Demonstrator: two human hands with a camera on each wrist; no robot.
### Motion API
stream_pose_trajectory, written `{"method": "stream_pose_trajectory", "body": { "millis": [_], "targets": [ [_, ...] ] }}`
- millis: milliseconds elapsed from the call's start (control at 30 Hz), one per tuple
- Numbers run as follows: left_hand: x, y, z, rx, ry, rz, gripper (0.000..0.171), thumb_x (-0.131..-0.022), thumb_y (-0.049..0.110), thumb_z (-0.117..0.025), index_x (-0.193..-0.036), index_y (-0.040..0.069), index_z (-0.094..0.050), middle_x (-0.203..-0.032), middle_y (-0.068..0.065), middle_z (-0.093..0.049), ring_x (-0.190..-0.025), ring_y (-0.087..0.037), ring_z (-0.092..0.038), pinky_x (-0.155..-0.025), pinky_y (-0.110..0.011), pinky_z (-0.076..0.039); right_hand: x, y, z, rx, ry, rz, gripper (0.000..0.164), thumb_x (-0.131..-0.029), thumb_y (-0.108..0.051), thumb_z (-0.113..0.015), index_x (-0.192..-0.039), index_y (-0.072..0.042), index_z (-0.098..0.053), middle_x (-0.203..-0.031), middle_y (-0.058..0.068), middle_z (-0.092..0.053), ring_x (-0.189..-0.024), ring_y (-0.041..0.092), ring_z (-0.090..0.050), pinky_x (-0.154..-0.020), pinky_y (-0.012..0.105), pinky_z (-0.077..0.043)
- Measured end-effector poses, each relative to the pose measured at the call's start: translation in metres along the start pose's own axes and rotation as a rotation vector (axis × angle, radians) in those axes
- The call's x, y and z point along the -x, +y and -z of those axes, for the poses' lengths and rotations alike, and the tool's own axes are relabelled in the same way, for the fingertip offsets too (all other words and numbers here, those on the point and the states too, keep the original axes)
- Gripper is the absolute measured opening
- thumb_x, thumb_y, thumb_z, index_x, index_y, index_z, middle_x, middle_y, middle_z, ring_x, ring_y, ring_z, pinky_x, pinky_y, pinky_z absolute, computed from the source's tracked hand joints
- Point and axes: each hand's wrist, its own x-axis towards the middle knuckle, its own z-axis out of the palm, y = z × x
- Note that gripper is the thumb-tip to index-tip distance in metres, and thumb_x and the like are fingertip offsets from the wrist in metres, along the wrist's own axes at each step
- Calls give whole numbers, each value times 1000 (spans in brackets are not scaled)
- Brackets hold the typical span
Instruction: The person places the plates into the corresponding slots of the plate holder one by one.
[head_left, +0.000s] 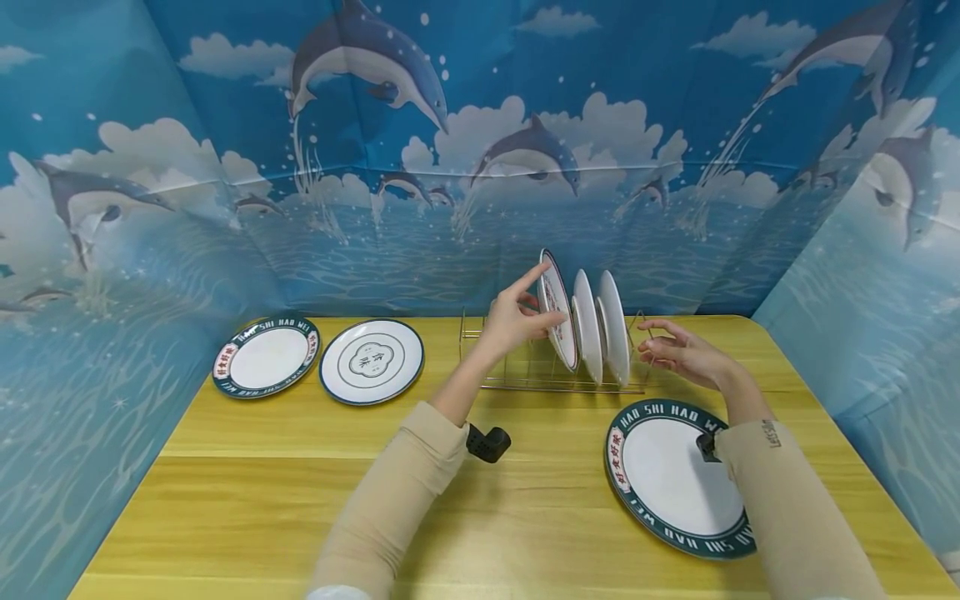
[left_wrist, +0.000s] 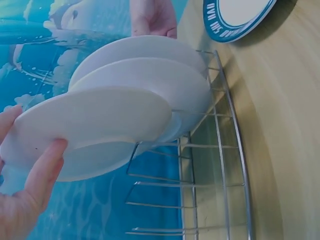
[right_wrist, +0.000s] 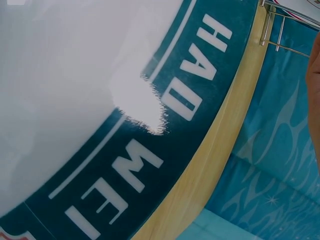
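My left hand (head_left: 516,321) pinches a white plate (head_left: 557,308) with red markings near its edge. The plate stands tilted at the left of two other white plates (head_left: 588,329) in a wire dish rack (head_left: 525,385). In the left wrist view, the thumb and fingers (left_wrist: 47,167) lie on either side of the held plate (left_wrist: 95,117). At the rack's right end is my right hand (head_left: 686,354), its fingers loosely bent with no plate in them. Whether they touch the rack wire I cannot tell. Only an edge of that hand appears in the right wrist view.
A large green-rimmed plate (head_left: 678,475) lies under my right forearm. To the left lie a smaller green-rimmed plate (head_left: 268,358) and a blue-rimmed plate (head_left: 372,362). The wooden table (head_left: 300,500) meets a dolphin-print cloth (head_left: 315,250) behind and at the sides.
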Motion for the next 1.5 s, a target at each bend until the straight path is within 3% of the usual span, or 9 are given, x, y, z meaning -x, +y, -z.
{"method": "stream_pose_trajectory", "body": {
  "millis": [133,233,367,567,800,1000,1200,1333,1500],
  "targets": [
    [-4,-5,-8,-21,-23,12,73,-80,13,-70,-142,28,-34,-103,-21,-51,-81,-39,-61,-60,-29,-56,2,-1,0,-1,-9,13,43,-97,-21,-45,-136,-13,-28,-109,4,-55,-102,12,-54,-89,25,-46],
    [-12,-22,-14,-50,-6,-2,71,-79,18,-72,-139,33,-38,-102,-18,-51,-73,-34,-62,-57,-28,-55,2,-1,0,-10,-10,13,43,-97,-21,-45,-136,-12,-27,-108,4,-55,-102,12,-54,-89,24,-46],
    [-15,-31,-20,-63,23,-16,67,-79,18,-72,-136,35,-42,-104,-19,-51,-65,-29,-62,-54,-28,-55,2,-1,0,-20,0,0,46,-97,-21,-46,-137,-10,-25,-108,5,-55,-101,12,-54,-89,24,-46],
    [-18,-36,-27,-74,52,-3,66,-79,17,-73,-136,35,-43,-106,-23,-51,-66,-33,-61,-51,-28,-53,1,2,0,-16,5,-2,44,-97,-20,-46,-135,-11,-27,-110,6,-54,-101,12,-54,-89,23,-46],
    [-18,-43,-33,-166,92,13,67,-79,19,-72,-136,37,-42,-108,-12,-46,-61,-15,-55,-55,-34,-55,1,1,0,0,1,3,43,-97,-20,-45,-135,-12,-27,-110,6,-54,-103,13,-53,-89,22,-45],
    [-19,-46,-34,-223,101,-16,66,-81,19,-70,-138,34,-39,-109,-15,-46,-63,-15,-50,-48,-23,-47,1,-2,-2,-28,-25,33,38,-97,-20,-44,-132,-14,-30,-109,5,-54,-106,17,-52,-89,22,-45],
    [-19,-47,-34,-216,84,-24,67,-82,20,-69,-140,33,-37,-112,-21,-45,-63,-14,-49,-50,-21,-46,1,-3,0,-33,-32,39,29,-97,-19,-44,-125,-25,-37,-108,3,-55,-104,16,-53,-89,23,-46],
    [-17,-46,-31,-197,50,-16,69,-83,23,-69,-141,34,-34,-113,-17,-44,-63,-16,-49,-50,-22,-45,1,-2,0,-29,-20,25,27,-97,-20,-45,-121,-30,-39,-109,6,-54,-104,17,-52,-89,23,-46],
    [-7,-46,-22,-108,5,-5,72,-85,24,-66,-143,35,-27,-123,-14,-46,-90,-24,-58,-67,-27,-53,1,-2,-1,-35,-10,16,32,-97,-19,-45,-128,-21,-35,-109,6,-55,-106,19,-52,-89,23,-46]
  ]
}}
